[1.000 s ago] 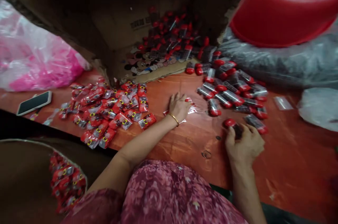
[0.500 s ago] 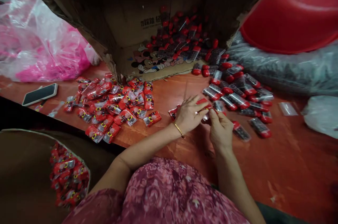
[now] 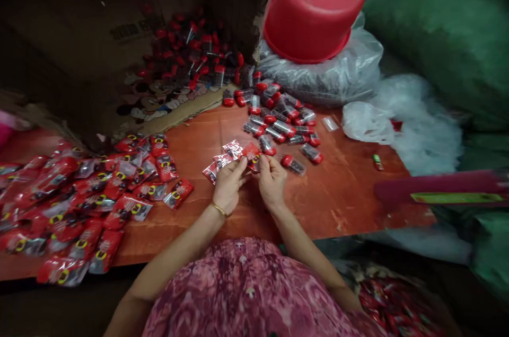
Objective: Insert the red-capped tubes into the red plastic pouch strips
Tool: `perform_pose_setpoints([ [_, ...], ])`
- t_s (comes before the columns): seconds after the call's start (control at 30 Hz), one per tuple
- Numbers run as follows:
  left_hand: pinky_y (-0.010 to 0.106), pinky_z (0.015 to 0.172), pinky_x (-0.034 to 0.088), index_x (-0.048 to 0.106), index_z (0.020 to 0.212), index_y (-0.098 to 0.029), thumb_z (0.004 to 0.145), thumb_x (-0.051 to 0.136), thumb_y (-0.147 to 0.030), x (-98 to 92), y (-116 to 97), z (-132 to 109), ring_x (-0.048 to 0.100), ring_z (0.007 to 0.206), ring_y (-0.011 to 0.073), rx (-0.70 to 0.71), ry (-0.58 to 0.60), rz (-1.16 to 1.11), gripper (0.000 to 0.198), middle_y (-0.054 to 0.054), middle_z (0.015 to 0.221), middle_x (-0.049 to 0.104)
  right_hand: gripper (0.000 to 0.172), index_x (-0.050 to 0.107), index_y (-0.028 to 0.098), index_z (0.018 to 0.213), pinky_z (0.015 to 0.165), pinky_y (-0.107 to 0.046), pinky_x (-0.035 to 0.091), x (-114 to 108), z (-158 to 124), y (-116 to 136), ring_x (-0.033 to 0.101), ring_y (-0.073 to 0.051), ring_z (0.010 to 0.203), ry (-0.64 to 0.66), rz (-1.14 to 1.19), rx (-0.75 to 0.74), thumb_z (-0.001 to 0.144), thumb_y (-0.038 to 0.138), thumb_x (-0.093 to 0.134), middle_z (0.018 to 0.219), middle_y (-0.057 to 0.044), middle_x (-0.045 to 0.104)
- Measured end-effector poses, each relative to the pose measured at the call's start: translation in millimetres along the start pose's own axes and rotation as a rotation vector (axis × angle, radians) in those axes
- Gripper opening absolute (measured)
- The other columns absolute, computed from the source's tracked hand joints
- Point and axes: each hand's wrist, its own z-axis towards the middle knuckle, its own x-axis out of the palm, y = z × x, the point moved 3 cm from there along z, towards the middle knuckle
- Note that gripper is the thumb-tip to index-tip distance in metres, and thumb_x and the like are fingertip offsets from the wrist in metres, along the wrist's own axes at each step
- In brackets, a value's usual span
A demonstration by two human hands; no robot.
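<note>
Both hands, left hand (image 3: 229, 184) and right hand (image 3: 272, 180), pinch 1 small red packet (image 3: 251, 152) above the table (image 3: 338, 199); it looks light, crinkly and slippery, best gripped by its edges.

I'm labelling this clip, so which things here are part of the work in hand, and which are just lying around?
In use: left hand, right hand, red packet, red-capped tubes, filled packets.
Lying about: red basin, clear bag, green sack.

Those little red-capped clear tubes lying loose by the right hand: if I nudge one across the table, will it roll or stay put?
A red-capped tube looks round and lies on its side, so it would probably roll off sideways. It seems small and probably light. The orange table looks smooth and faintly glossy, so it may skid rather than stop.
</note>
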Motion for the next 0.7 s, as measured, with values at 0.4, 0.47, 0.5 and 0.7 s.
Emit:
perform_pose_setpoints([
  [0.4, 0.018, 0.059, 0.046, 0.063, 0.067, -0.015, 0.051, 0.081, -0.036, -9.3, -10, 14, 0.061, 0.058, 0.0083, -0.051, -0.008, 0.032, 0.032, -0.001, 0.065, 0.068, 0.044, 0.058, 0.011, 0.105, 0.083, -0.043, 0.039, -105, 29, -28, 0.05, -0.03, 0.098, 0.086, -1.064, -0.176, 0.081, 0.048, 0.049, 0.109, -0.018, 0.059],
  [0.47, 0.019, 0.06, 0.046, 0.063, 0.068, -0.015, 0.055, 0.079, -0.035, -7.8, -8, 13, 0.061, 0.058, 0.0089, -0.076, -0.001, 0.037, 0.029, 0.0, 0.066, 0.068, 0.042, 0.057, 0.012, 0.108, 0.079, -0.041, 0.04, -113, 29, -40, 0.051, -0.03, 0.097, 0.156, -1.174, -0.169, 0.083, 0.044, 0.047, 0.112, -0.018, 0.058],
  [0.5, 0.02, 0.06, 0.046, 0.063, 0.069, -0.015, 0.056, 0.078, -0.035, -7.3, -7, 13, 0.062, 0.059, 0.0093, -0.092, -0.001, 0.039, 0.027, 0.0, 0.067, 0.069, 0.041, 0.057, 0.011, 0.109, 0.078, -0.041, 0.041, -113, 28, -44, 0.052, -0.029, 0.096, 0.176, -1.192, -0.177, 0.084, 0.042, 0.045, 0.113, -0.018, 0.058],
  [0.7, 0.021, 0.062, 0.046, 0.063, 0.071, -0.015, 0.057, 0.079, -0.033, -10.2, -9, 7, 0.061, 0.059, 0.0089, -0.118, -0.011, 0.005, 0.027, -0.001, 0.066, 0.067, 0.036, 0.056, 0.013, 0.105, 0.074, -0.038, 0.044, -95, 5, -34, 0.059, -0.024, 0.082, 0.211, -0.726, -0.171, 0.086, 0.039, 0.04, 0.093, -0.014, 0.065],
])
